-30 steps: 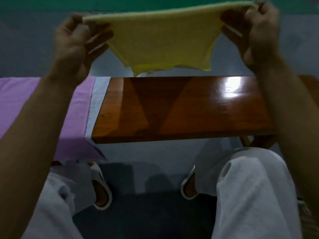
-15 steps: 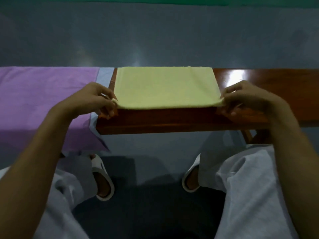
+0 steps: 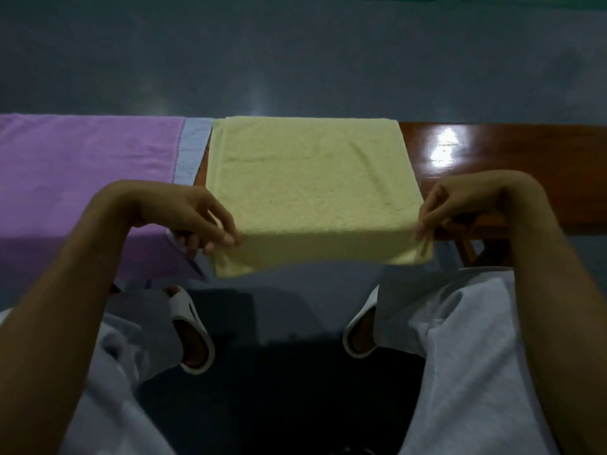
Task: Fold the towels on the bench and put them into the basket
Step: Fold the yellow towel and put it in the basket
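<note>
Across the middle of the glossy brown bench lies the yellow towel, spread flat and set square to the seat. Its far edge runs along the bench's far edge, its two sides run straight toward the person, and its near edge droops over the front of the bench. From this wide-angle view the towel looks close to square, so which of its axes is the longer cannot be told for sure. The left hand pinches the near left corner between thumb and fingertips, the fingers bent downward over the cloth. The right hand pinches the near right corner in the same way, fingers drawn together on the hanging edge. Both wrists are raised above the bench front, and the strip of towel between the hands sags a little below the seat. Just beside the yellow towel on the left, a purple towel covers that end of the bench and hangs down in front, with a pale blue strip of cloth showing between the two. A bright glare sits on the bare wood to the right. Below are the person's white trousers and white slippers on a grey-blue floor.
</note>
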### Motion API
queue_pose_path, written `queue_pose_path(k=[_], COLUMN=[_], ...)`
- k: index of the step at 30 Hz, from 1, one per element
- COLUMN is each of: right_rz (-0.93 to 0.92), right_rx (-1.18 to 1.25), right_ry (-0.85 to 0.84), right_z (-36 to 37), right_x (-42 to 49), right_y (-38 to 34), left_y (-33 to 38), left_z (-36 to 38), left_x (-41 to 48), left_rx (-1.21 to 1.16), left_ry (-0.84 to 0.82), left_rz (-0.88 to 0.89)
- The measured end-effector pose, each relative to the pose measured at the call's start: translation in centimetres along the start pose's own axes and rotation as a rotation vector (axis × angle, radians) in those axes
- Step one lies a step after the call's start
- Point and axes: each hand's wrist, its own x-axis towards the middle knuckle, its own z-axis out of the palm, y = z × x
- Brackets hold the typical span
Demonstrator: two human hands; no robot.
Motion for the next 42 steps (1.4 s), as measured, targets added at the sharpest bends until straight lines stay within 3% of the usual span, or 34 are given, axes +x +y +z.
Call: queue_pose_path(k=[7, 10, 12, 16, 21, 24, 27, 29, 34, 42], right_rz=[-0.284, -0.381, -0.385, -0.27, -0.275, -0.323, -0.419, -0.456, -0.351, -0.223], right_rx=[0.091, 0.042, -0.095, -0.233, -0.189, -0.19, -0.225, -0.271, -0.537, -0.522], right_ry=[0.544, 0.912, 1.05, 0.967, 0.933, 1.008, 1.111, 1.079, 0.848, 0.874], right_z=[1.7, 2.1, 2.5, 3.1, 4.1, 4.7, 5.6, 6.8, 10.1, 7.9], right_x=[2.4, 4.9, 6.3, 7.5, 6.9, 6.5, 7.1, 7.9, 10.4, 10.6], right_y=[-3.1, -4.6, -5.2, -5.7, -5.3, -5.5, -6.7, -7.9, -9.3, -5.7], left_y=[1.5, 1.7, 1.3, 1.3, 1.7, 2.1, 3.1, 3.8, 3.6, 1.2], left_z=[1.1, 2.0, 2.3, 2.4, 2.6, 3.3, 4.1, 4.9, 7.0, 5.6], left_x=[3.9, 6.2, 7.2, 7.5, 7.0, 7.2, 8.0, 8.8, 11.0, 10.3], left_rx=[-0.261, 0.002, 0.202, 0.414, 0.322, 0.251, 0.294, 0.34, 0.538, 0.509], left_ry=[0.867, 1.08, 1.087, 1.061, 1.006, 1.072, 1.147, 1.116, 0.908, 0.922], left_rz=[0.268, 0.276, 0.231, 0.129, 0.149, 0.222, 0.292, 0.307, 0.175, 0.09])
